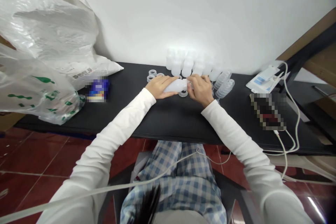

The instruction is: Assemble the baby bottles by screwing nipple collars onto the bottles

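A frosted white plastic bottle lies sideways above the table's front half, its neck pointing right. My left hand is wrapped round the bottle's body. At the neck end, my right hand pinches a clear plastic cap, mostly hidden by the fingers. Below the neck, a clear ring rests on the black table. More clear rings lie just beyond my left hand. Several similar white bottles stand grouped by the wall behind my hands. Stacks of clear caps lie right of my right hand.
Large plastic bags fill the left side, with a blue packet beside them. On the right of the black table are a white box, a blurred-out phone and a white cable. Another cable crosses my lap.
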Tool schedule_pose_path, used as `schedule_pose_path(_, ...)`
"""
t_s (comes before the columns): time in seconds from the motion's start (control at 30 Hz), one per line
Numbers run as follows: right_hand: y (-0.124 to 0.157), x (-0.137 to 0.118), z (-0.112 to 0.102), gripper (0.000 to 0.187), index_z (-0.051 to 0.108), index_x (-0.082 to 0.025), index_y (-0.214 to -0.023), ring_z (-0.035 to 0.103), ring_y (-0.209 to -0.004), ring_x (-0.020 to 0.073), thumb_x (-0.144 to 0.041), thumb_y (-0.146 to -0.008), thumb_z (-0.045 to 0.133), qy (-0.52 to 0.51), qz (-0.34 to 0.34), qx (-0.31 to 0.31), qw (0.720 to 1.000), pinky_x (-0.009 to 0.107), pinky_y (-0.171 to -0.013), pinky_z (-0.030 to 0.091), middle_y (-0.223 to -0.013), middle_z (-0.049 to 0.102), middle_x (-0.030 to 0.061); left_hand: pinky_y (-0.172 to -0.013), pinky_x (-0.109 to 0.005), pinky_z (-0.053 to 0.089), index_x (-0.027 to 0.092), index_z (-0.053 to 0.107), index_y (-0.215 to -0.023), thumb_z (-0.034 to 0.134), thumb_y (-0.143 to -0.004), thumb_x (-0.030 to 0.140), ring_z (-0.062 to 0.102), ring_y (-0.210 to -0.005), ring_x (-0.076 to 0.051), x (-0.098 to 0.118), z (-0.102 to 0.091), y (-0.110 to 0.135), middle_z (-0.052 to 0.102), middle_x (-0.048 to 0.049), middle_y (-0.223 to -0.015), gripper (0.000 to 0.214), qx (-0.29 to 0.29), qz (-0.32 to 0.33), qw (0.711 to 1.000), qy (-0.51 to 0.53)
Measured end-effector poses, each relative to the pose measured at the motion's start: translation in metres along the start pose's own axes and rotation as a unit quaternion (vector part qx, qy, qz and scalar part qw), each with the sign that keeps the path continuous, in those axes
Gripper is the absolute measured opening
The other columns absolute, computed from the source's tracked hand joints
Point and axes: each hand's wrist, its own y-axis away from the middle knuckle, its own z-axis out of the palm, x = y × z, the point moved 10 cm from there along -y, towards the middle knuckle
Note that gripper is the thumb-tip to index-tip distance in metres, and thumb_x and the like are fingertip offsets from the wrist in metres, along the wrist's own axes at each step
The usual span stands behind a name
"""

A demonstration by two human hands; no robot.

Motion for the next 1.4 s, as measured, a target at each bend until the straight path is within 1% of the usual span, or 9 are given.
schedule_pose_path(0.07,0.003,-0.003,0.005,0.039,0.062,-0.016,-0.104,0.057,-0.076,0.0195,-0.032,-0.105,0.027,0.018,-0.067,-0.006,0.998,0.035,-0.077,0.035,-0.085,0.067,0.0077,-0.083,-0.039,0.050,0.014,0.059,-0.138,0.049,-0.095,0.065,0.069,-0.091,-0.025,-0.004,0.001,0.002,0.074,-0.0141,-0.104,0.068,-0.006,-0.006,1.000,0.018)
schedule_pose_path(0.2,0.006,0.006,0.008,0.043,0.063,-0.016,-0.098,0.055,-0.071,0.0197,-0.027,-0.105,0.022,0.019,-0.073,0.028,0.997,0.035,-0.072,0.034,-0.079,0.066,0.0067,-0.088,-0.040,0.048,0.018,0.058,-0.141,0.051,-0.096,0.061,0.068,-0.098,-0.026,-0.005,0.004,0.003,0.073,-0.0138,-0.109,0.063,-0.002,0.001,0.999,0.042)
schedule_pose_path(0.43,0.008,0.025,0.015,0.033,0.059,-0.019,-0.093,0.054,-0.070,0.0217,-0.029,-0.102,0.029,-0.055,0.069,-0.002,0.996,0.038,-0.078,0.041,-0.082,0.067,0.0079,-0.090,-0.039,0.050,0.020,0.058,-0.140,0.053,-0.097,0.054,0.068,-0.104,-0.025,0.000,0.001,0.004,0.073,-0.0133,-0.113,0.055,0.042,-0.009,0.999,0.016)
schedule_pose_path(0.6,0.011,0.040,0.011,0.042,0.056,-0.022,-0.100,0.058,-0.077,0.0221,-0.036,-0.105,0.017,-0.148,0.186,0.021,0.971,0.038,-0.078,0.045,-0.089,0.067,0.0073,-0.097,-0.040,0.049,0.023,0.056,-0.142,0.055,-0.097,0.048,0.066,-0.112,-0.026,0.000,0.000,0.002,0.071,-0.0135,-0.120,0.052,0.052,-0.031,0.998,0.017)
schedule_pose_path(0.8,0.015,0.042,0.013,0.049,0.055,-0.020,-0.107,0.061,-0.081,0.0218,-0.043,-0.106,0.012,-0.169,0.235,0.012,0.957,0.037,-0.079,0.045,-0.093,0.067,0.0084,-0.106,-0.045,0.046,0.025,0.059,-0.140,0.051,-0.098,0.052,0.063,-0.123,-0.029,-0.012,0.008,0.003,0.069,-0.0135,-0.125,0.050,0.026,-0.083,0.995,0.055)
schedule_pose_path(0.97,0.016,0.041,-0.002,0.044,0.055,-0.017,-0.114,0.058,-0.078,0.0221,-0.041,-0.106,0.018,-0.082,0.211,0.039,0.973,0.037,-0.081,0.040,-0.092,0.067,0.0094,-0.113,-0.051,0.038,0.021,0.055,-0.139,0.054,-0.094,0.057,0.051,-0.135,-0.035,-0.059,-0.007,0.022,0.063,-0.0161,-0.134,0.058,0.099,-0.262,0.960,0.034)
schedule_pose_path(1.1,0.011,0.023,0.009,0.047,0.060,-0.019,-0.091,0.051,-0.064,0.0176,-0.036,-0.105,0.019,-0.037,0.113,-0.055,0.991,0.033,-0.074,0.033,-0.072,0.064,0.0043,-0.112,-0.054,0.037,0.020,0.046,-0.141,0.061,-0.091,0.052,0.047,-0.134,-0.036,-0.115,-0.015,0.058,0.056,-0.0180,-0.140,0.062,0.155,-0.442,0.883,0.014)
schedule_pose_path(1.23,0.015,-0.003,0.032,0.050,0.058,-0.019,-0.074,0.038,-0.053,0.0150,-0.035,-0.105,0.023,-0.009,0.004,-0.152,0.988,0.033,-0.071,0.027,-0.059,0.061,0.0025,-0.108,-0.050,0.042,0.019,0.047,-0.137,0.063,-0.090,0.041,0.056,-0.120,-0.033,-0.155,0.004,0.092,0.059,-0.0171,-0.131,0.055,0.147,-0.550,0.821,0.050)
schedule_pose_path(1.4,0.018,-0.008,0.040,0.053,0.062,-0.019,-0.072,0.032,-0.049,0.0143,-0.036,-0.105,0.024,0.019,-0.009,-0.169,0.985,0.033,-0.070,0.027,-0.056,0.063,0.0033,-0.108,-0.047,0.044,0.020,0.049,-0.141,0.066,-0.086,0.035,0.055,-0.122,-0.032,-0.173,0.031,0.105,0.056,-0.0180,-0.131,0.060,0.123,-0.590,0.793,0.090)
